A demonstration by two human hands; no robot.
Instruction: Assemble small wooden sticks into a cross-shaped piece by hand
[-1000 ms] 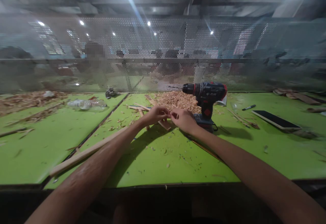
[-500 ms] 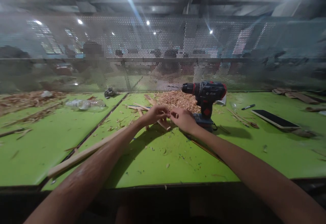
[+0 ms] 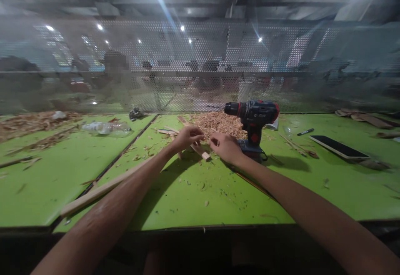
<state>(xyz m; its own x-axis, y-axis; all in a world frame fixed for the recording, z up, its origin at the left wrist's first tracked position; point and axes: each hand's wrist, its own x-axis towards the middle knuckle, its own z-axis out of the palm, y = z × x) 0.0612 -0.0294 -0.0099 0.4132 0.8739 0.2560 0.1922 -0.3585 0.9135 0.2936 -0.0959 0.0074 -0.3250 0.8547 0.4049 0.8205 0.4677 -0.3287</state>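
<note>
My left hand [image 3: 188,138] hovers at the middle of the green table, thumb and fingers a little apart, with nothing visible between them. Across a small gap, my right hand [image 3: 227,146] has its fingers curled together in a pinch. Whatever it may hold is too small to make out. Just below my left hand lies a wooden strip [image 3: 204,156] with a squared end. Behind both hands is a heap of curled wood shavings [image 3: 218,121]. A black and red cordless drill [image 3: 258,118] stands upright on its battery, right beside my right hand, its bit pointing left.
A long wooden strip [image 3: 90,196] lies under my left forearm. Further left are a clear plastic bottle [image 3: 106,128] and more shavings [image 3: 34,123]. To the right lie a marker [image 3: 305,132] and a phone [image 3: 339,146]. A perforated screen [image 3: 193,87] closes off the back.
My hands, whose fingertips met half a second ago, have drawn slightly apart. The fingers of my left hand have loosened. The drill and wood have stayed in place.
</note>
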